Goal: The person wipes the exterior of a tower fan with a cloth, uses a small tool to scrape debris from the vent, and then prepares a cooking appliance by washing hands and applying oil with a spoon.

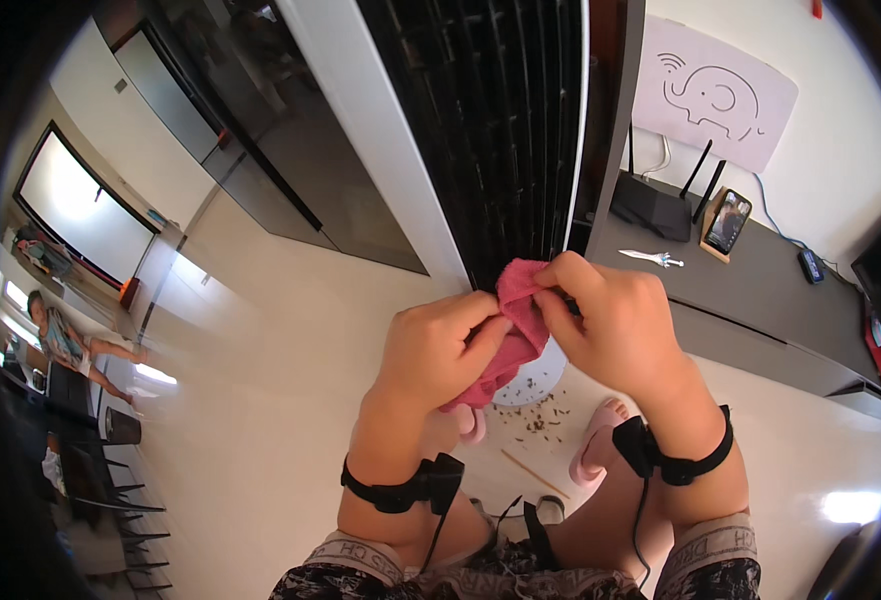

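A pink cloth [528,330] is pinched between both hands, bunched at the top and hanging down on the left. My left hand [440,349] grips its left edge with thumb and forefinger. On the other side, my right hand [616,322] pinches its upper right part. Just beyond the cloth rises a tall black slatted grille [500,135] of what looks like a floor-standing air conditioner. Its round white base [549,367] is partly hidden by the cloth and carries dark debris. More brown crumbs [538,424] lie on the floor in front, near a thin wooden stick [534,474].
At right, a grey cabinet [755,292] bears a black router [654,206], a phone [730,221] on a stand and a small toy sword [650,259]. Dark glossy panels [320,150] stand left of the grille. Another person [65,337] sits far left.
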Demonstrator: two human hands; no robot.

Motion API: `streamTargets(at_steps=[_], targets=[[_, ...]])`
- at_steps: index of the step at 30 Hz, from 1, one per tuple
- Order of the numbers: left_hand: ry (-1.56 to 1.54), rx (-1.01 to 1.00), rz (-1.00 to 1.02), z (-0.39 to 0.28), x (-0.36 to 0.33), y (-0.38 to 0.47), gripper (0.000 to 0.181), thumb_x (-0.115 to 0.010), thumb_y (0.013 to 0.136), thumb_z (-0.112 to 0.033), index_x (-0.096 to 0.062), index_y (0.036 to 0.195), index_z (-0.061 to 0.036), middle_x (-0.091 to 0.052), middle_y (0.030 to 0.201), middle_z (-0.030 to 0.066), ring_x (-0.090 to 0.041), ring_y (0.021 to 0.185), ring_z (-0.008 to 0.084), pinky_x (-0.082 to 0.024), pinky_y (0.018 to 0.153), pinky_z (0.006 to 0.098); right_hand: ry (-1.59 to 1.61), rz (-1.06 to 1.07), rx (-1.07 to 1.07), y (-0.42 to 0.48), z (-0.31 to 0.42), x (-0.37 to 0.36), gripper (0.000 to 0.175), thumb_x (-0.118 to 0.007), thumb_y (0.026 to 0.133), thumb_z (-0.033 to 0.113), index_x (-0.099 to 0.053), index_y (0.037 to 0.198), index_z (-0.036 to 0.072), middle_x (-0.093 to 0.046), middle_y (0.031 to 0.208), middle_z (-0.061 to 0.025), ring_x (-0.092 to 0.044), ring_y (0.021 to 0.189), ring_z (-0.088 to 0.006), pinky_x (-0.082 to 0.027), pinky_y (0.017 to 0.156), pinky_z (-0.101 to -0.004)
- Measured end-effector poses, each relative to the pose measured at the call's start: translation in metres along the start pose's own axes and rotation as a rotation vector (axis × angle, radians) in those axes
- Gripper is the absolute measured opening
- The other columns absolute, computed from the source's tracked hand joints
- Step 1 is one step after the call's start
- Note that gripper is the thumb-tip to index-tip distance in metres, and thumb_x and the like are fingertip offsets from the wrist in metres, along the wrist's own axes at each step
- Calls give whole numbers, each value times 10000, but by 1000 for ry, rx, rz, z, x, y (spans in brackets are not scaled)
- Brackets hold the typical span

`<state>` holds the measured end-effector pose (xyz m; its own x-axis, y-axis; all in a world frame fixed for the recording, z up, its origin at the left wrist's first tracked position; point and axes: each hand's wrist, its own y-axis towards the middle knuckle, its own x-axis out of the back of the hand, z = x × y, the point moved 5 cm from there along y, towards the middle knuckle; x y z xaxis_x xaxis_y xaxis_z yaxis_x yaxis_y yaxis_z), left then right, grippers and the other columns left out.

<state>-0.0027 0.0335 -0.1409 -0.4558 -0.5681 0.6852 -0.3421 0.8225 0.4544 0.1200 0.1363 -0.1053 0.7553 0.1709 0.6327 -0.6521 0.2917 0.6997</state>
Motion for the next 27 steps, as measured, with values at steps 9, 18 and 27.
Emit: streamTargets(at_steps=[9, 18, 27], targets=[[0, 177, 73, 25, 26, -16, 100, -617, 814, -190, -642, 820, -93, -607, 672, 79, -581, 589, 263, -451, 537, 326, -73, 378, -204, -36, -51, -18, 90, -606, 805, 140, -590, 888, 108, -590, 607, -102, -582, 573, -308, -447, 514, -392], [12, 225, 112, 48, 28, -27, 87, -627, 828, -127, -641, 836, -42, -573, 604, 62, -499, 503, 122, -410, 495, 259, -80, 537, -403, -62, -74, -19, 117, -625, 810, 146, -622, 905, 78, -632, 646, -91, -599, 568, -260, -454, 542, -345], [81, 458, 514, 58, -5, -33, 225, -531, 828, -243, -642, 851, -49, -627, 735, 155, -606, 657, 318, -477, 614, 360, -213, 638, -472, -78, -103, -19, 150, -554, 815, 185, -652, 893, 102, -636, 681, -96, -614, 660, -295, -478, 601, -388]])
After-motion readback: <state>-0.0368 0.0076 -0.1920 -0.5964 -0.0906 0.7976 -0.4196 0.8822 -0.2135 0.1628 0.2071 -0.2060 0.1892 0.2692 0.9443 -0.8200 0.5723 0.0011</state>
